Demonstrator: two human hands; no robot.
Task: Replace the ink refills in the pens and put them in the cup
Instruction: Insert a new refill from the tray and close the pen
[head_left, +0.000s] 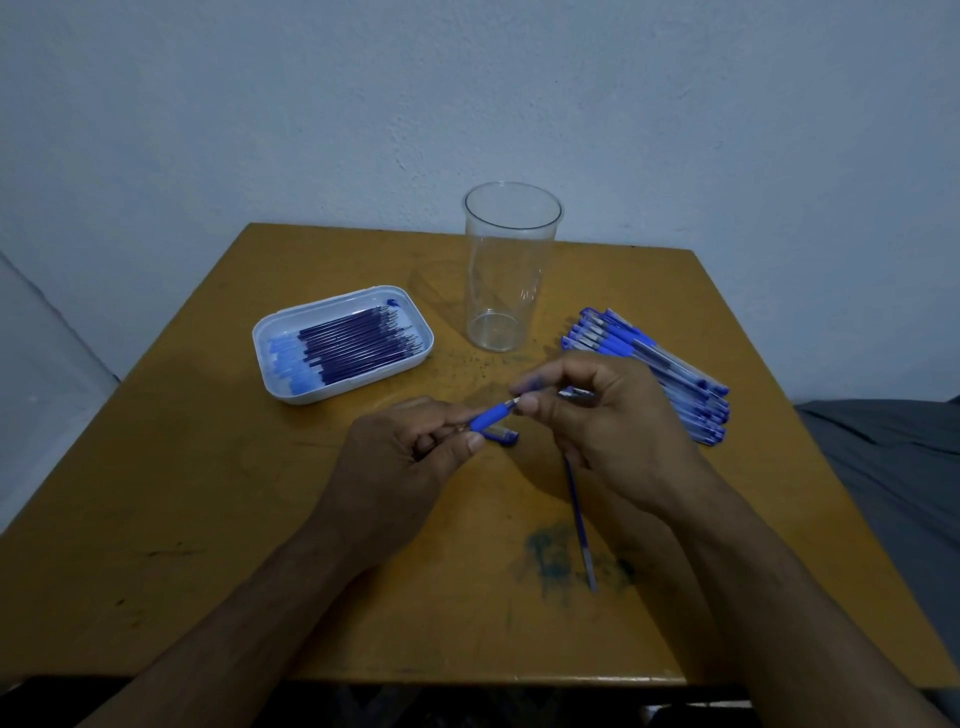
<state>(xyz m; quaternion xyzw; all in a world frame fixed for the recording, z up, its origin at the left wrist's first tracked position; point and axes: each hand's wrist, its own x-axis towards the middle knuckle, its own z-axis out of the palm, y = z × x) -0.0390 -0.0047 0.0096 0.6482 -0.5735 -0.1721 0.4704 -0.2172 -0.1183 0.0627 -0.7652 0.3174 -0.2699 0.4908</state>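
A white plastic tray (274, 358) with rounded corners sits on the left half of the worktop (182, 499), set in from the left edge, holding a tight row of thin dark-blue refills (358, 340) lying side by side. Bare scuffed ochre surface stretches from it toward the near edge. The left hand (395, 462) curls its fingers round the lower end of a pen (491, 415) with a blue rubbery sleeve, held just above the worktop; a blue cap (503, 435) lies right under it. Behind, near the far edge, a tall clear plastic cup (511, 270) stands upright with nothing in it. The right hand (618, 421) pinches the pen's tip end between thumb and forefinger, and a loose refill (581, 525) slants from beneath its palm down over a blue-green ink smear (550, 558). A fanned heap of blue-gripped pens (675, 374) lies at the right, short of the right edge.
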